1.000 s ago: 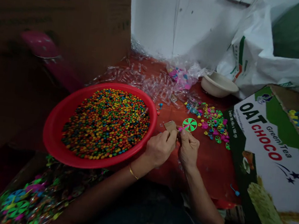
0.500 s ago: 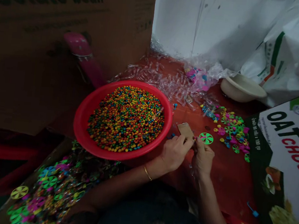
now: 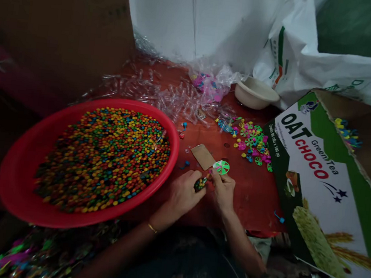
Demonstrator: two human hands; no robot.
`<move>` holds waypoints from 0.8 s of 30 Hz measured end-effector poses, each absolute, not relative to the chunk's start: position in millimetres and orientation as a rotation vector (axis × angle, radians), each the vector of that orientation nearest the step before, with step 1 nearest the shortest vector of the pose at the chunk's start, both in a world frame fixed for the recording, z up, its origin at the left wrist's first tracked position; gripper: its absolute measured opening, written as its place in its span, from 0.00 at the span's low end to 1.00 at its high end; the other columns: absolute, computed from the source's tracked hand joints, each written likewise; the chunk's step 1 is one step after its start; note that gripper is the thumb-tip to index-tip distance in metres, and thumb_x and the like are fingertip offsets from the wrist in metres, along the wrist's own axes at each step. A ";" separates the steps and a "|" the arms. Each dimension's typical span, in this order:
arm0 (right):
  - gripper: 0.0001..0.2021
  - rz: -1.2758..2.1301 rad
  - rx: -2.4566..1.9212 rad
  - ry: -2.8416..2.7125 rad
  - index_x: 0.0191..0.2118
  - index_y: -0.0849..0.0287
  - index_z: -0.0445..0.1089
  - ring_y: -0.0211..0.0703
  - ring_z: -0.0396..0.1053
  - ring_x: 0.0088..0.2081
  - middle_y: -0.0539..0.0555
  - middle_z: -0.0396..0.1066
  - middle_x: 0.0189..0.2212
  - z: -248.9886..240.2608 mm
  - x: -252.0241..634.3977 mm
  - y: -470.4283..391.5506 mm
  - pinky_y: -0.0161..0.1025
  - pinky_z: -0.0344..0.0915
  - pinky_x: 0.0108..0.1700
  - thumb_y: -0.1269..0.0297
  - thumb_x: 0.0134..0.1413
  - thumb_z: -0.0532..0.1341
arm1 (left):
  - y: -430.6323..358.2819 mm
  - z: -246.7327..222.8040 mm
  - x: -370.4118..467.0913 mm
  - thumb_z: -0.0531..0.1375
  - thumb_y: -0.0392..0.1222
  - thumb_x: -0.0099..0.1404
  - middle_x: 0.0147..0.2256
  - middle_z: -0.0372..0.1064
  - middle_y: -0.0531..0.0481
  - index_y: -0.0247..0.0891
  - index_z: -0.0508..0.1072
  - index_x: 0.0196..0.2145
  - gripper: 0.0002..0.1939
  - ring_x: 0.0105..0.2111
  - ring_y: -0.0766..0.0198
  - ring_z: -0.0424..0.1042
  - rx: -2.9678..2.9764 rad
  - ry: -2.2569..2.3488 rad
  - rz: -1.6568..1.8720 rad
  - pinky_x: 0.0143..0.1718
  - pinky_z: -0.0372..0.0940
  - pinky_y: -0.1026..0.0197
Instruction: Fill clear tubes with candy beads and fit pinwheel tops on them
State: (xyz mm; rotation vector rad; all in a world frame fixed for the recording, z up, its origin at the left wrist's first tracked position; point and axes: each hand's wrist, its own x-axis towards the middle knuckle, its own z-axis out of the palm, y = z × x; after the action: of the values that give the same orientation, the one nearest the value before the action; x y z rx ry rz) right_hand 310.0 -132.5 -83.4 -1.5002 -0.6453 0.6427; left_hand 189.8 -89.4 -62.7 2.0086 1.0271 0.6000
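My left hand (image 3: pixel 183 193) is closed around a small clear tube filled with colored candies (image 3: pixel 200 183). Fingers of my right hand (image 3: pixel 222 189) pinch at the tube's upper end, where a green pinwheel (image 3: pixel 221 167) sticks out beyond them. Just above my hands a piece of brown cardboard (image 3: pixel 202 156) lies on the red table surface (image 3: pixel 248 198). To the left is a large red basin (image 3: pixel 18 183) holding many small colored candies (image 3: pixel 110 157).
Clear tubes (image 3: pixel 163 94) are heaped behind the basin. Loose colored pinwheels (image 3: pixel 254 142) lie right of centre, below a white bowl (image 3: pixel 255 93). A printed carton (image 3: pixel 320 184) stands at the right, and a brown box (image 3: pixel 58 24) at the left.
The view has turned to the right, so the basin and table appear farther left and more of the carton shows. The candy-filled tube is now visible in my left hand.
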 end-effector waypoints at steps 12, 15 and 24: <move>0.16 0.705 -1.436 -0.870 0.21 0.59 0.70 0.34 0.54 0.23 0.46 0.59 0.17 -78.3 308.9 -133.9 0.32 0.54 0.28 0.53 0.50 0.58 | -96.3 -62.9 195.6 0.46 0.43 0.64 0.30 0.67 0.47 0.38 0.63 0.34 0.10 0.30 0.61 0.68 2.195 1.030 0.389 0.30 0.57 0.63; 0.17 0.828 -1.412 -1.031 0.22 0.58 0.71 0.36 0.59 0.25 0.48 0.63 0.19 -78.4 309.7 -129.1 0.33 0.57 0.29 0.52 0.50 0.57 | -99.1 -61.2 178.0 0.45 0.46 0.65 0.29 0.67 0.49 0.39 0.63 0.33 0.11 0.29 0.61 0.68 2.182 1.062 0.367 0.30 0.59 0.63; 0.26 0.082 -2.662 -1.063 0.49 0.64 0.68 0.52 0.68 0.34 0.67 0.71 0.33 -94.3 452.4 -104.0 0.46 0.59 0.35 0.51 0.58 0.46 | -164.4 -109.0 -51.3 0.54 0.55 0.56 0.35 0.75 0.54 0.48 0.72 0.36 0.14 0.35 0.55 0.73 1.754 1.670 0.369 0.34 0.68 0.59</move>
State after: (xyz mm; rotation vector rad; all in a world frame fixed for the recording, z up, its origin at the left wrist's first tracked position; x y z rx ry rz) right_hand 452.4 -104.0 -94.3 -2.6623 -1.0630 0.0824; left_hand -51.3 -164.4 -109.0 1.7537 1.6696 0.3692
